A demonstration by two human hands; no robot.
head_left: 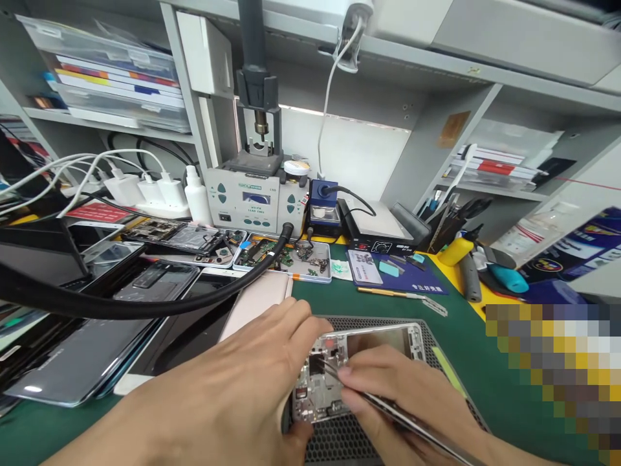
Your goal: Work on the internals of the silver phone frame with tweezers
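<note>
My right hand (388, 395) pinches a pair of metal tweezers (412, 424), fingers closed on the shaft, tips reaching into the opened phone (359, 362) near its upper-left corner. My left hand (252, 382) lies over the phone's left edge, fingers spread and pressing down on the frame, not gripping. The phone lies back-off, circuitry exposed, on a dark perforated pad (339, 440) on the green mat (466, 349), right between my two hands. Just beyond my left fingers, a pale pink phone back (257, 298). Left of that, a spread of dark phones and back covers (97, 349), with a thick black hose (145, 304) arcing across them. Farther out, a white tray of small boards and parts (291, 259), a blue card mat (392, 272), a yellow-handled tool (388, 292). At the back, the hot-air rework station (252, 200), a white squeeze bottle (196, 194), white chargers (145, 191) with cables, a blue solder stand (323, 207), a black tool holder (451, 226). Shelves above hold stacked boxes (111, 77).
</note>
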